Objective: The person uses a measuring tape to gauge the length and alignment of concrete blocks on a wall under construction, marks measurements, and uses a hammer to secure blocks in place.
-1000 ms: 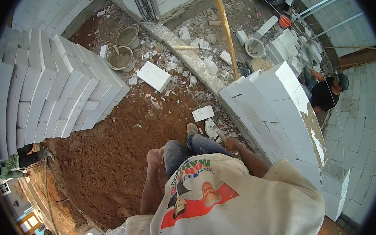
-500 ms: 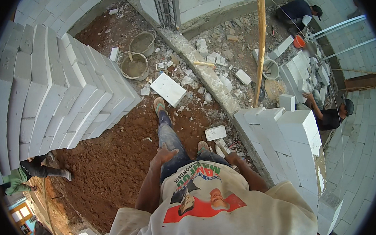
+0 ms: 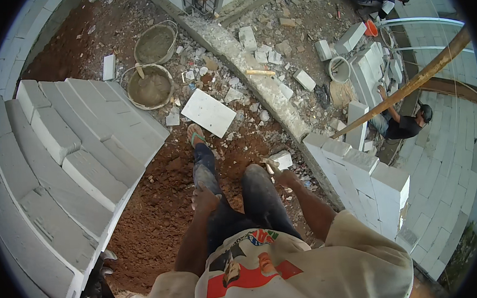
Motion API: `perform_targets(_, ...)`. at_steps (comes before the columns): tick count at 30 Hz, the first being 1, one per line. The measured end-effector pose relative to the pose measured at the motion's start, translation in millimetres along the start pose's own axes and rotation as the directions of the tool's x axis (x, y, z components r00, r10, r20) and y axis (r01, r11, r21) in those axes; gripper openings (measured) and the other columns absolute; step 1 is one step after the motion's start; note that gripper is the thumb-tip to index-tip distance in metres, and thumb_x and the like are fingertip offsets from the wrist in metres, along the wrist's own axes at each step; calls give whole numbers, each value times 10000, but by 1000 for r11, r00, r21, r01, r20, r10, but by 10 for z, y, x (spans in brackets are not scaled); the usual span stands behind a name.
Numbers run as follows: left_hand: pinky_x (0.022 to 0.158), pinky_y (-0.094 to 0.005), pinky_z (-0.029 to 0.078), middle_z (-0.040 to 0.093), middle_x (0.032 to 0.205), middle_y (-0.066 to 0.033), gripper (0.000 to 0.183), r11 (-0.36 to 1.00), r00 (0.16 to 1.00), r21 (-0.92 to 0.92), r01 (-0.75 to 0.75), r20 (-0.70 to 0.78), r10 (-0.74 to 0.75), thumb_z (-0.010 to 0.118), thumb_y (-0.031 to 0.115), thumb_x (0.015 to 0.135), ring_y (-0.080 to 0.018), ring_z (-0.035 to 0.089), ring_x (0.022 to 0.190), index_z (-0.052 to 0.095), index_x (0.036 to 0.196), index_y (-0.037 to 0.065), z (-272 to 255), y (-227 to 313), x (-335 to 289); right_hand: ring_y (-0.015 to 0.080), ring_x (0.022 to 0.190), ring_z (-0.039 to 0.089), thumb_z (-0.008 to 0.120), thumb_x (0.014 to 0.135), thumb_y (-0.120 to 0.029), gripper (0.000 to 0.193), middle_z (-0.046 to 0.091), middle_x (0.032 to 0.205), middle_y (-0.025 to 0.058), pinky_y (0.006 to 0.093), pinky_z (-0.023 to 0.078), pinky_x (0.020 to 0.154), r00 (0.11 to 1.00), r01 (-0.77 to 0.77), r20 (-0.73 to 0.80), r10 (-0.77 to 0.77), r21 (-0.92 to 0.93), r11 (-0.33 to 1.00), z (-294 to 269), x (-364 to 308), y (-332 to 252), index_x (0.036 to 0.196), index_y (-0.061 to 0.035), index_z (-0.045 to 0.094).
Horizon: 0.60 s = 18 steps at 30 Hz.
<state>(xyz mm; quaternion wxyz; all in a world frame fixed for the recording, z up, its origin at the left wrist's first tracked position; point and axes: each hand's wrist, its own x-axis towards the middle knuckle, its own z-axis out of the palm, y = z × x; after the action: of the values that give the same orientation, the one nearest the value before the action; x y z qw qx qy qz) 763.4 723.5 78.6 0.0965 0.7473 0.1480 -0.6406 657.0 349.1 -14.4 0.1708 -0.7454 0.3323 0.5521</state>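
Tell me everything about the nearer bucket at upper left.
The round, plastic-looking bucket stands upright on rubbly ground, its thin handle along the far rim. Grey mix, seemingly mortar, fills much of it; a wooden tool handle sticks up at the rim. A second bucket stands behind; whether they touch is unclear. Nobody touches it.

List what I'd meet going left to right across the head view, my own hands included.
Nearer mortar bucket → left hand → right hand → pale bucket → orange-red bucket → dark cap of the co-worker in black.
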Motion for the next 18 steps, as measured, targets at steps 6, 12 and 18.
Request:
perform_targets(6,1136,-580,380,319,1570,-293,1110,999,995,28,32,-93,-29,730,489,920,-496,391,1415,30,1641,17,-162,126,508,467,1072,698,605,891,-292,479,704,1116,317,521,569,914,937,265,-199,-287,-131,955,-323,734,-1891,1260,11,586)
perform_targets(12,1105,-545,421,427,1475,-235,793,995,934,-50,-89,-350,66,712,383,929,-464,481,1322,356,1533,14,-78,149,1168,451,1023,707,639,890,-308,616,711,1100,292,537,561,910,847,474,-195,-494,-142,869,-298,1900,-3280,1414,-16,499)
perform_targets(18,1095,-537,426,494,1423,-211,647,990,908,-127,-53,-419,-6,692,355,928,-425,483,1329,491,1436,8,108,152,1421,411,1003,710,670,911,-278,582,671,1200,213,512,581,868,789,503,-240,-566,-277,819,340,2777,-3234,1408,-60,463)
